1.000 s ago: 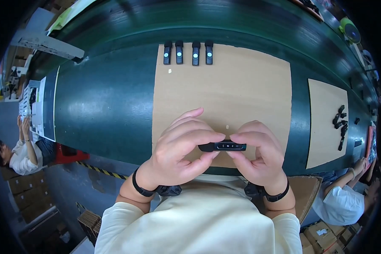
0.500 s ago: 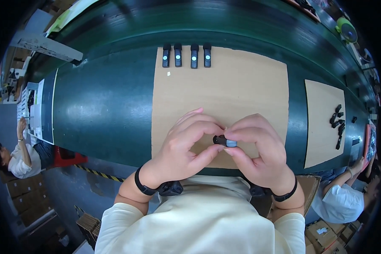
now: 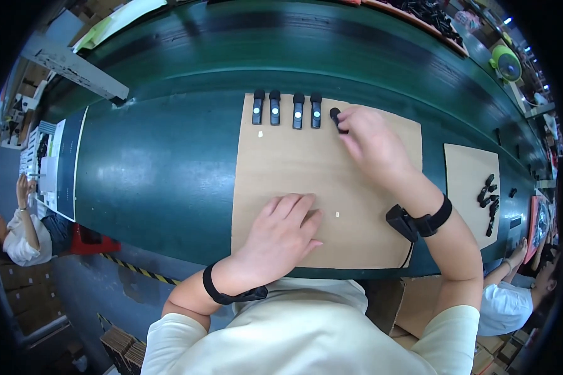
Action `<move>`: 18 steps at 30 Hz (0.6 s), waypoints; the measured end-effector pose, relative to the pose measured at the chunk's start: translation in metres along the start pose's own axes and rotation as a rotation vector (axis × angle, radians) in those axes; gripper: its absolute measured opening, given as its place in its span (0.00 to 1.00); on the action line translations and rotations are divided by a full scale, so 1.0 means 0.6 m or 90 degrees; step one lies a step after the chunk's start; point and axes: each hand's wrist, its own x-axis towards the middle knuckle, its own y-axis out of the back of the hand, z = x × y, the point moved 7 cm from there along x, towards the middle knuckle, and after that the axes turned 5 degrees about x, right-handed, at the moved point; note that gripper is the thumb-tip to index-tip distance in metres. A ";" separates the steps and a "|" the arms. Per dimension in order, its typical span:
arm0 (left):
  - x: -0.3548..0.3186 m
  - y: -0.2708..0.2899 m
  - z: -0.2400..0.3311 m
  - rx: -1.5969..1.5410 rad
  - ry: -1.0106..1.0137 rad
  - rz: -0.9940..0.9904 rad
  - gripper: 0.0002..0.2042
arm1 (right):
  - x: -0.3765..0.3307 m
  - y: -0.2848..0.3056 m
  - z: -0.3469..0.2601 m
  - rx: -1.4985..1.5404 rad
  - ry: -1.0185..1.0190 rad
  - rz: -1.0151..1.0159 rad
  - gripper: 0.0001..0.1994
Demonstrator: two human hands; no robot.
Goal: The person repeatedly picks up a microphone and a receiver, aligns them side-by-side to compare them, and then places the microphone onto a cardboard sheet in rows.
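Note:
My right hand [image 3: 376, 142] reaches to the far part of the cardboard sheet [image 3: 288, 167], its fingers closed on a small black clip-on microphone [image 3: 335, 114] with a rounded dark tip. The fingers hide its lower part. To its left stands a row of similar microphones, the closest of them [image 3: 316, 114] bearing a pale round dot. Resting on the near half of the cardboard, my left hand [image 3: 278, 232] is empty with its fingers apart. A tiny white piece [image 3: 337, 214] lies just right of it, and another [image 3: 260, 134] lies below the row.
On the right, a second cardboard sheet [image 3: 463, 181] carries a loose pile of small black parts [image 3: 489, 200]. A green fan [image 3: 505, 63] and an orange-edged tray of black parts [image 3: 428, 22] are at the far right. People sit at both sides; a metal post [image 3: 75, 69] juts in upper left.
My hands have parted. The right one has carried the microphone away to the row's right end, while the left has released it and come down on the cardboard. The view has shifted slightly.

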 end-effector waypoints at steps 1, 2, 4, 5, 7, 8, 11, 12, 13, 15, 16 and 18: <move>0.000 -0.001 -0.001 0.004 0.000 -0.002 0.23 | -0.003 -0.012 -0.004 -0.015 0.008 -0.026 0.10; 0.000 -0.003 -0.001 0.007 -0.001 -0.005 0.23 | -0.005 -0.022 -0.007 -0.030 0.015 -0.052 0.10; -0.001 -0.003 -0.002 0.011 -0.002 -0.007 0.24 | -0.009 -0.028 -0.010 -0.029 0.021 -0.056 0.10; -0.001 -0.003 -0.003 0.011 -0.002 -0.009 0.24 | -0.010 -0.030 -0.011 -0.027 0.025 -0.059 0.11; -0.001 -0.003 -0.002 0.011 -0.002 -0.014 0.24 | -0.009 -0.033 -0.010 -0.026 0.029 -0.061 0.11; -0.002 -0.003 0.000 0.011 -0.004 -0.014 0.24 | -0.005 -0.036 -0.004 -0.031 0.013 -0.066 0.11; 0.003 -0.003 0.005 0.006 -0.016 -0.017 0.24 | 0.006 -0.034 0.022 -0.055 -0.034 -0.068 0.11; 0.005 -0.002 0.008 0.002 -0.030 -0.017 0.24 | 0.010 -0.034 0.028 -0.054 -0.024 -0.056 0.11; 0.005 -0.001 0.005 0.006 -0.023 -0.023 0.24 | 0.012 -0.033 0.034 -0.056 -0.016 -0.044 0.12; 0.006 -0.001 0.005 0.006 -0.013 -0.033 0.24 | 0.004 -0.020 0.033 -0.075 -0.025 -0.031 0.12; 0.007 -0.001 0.012 -0.004 -0.034 -0.035 0.24 | 0.001 -0.013 0.024 -0.072 -0.019 -0.025 0.13; 0.007 -0.001 0.010 0.015 -0.015 -0.044 0.25 | -0.011 0.006 0.015 -0.063 -0.004 -0.012 0.14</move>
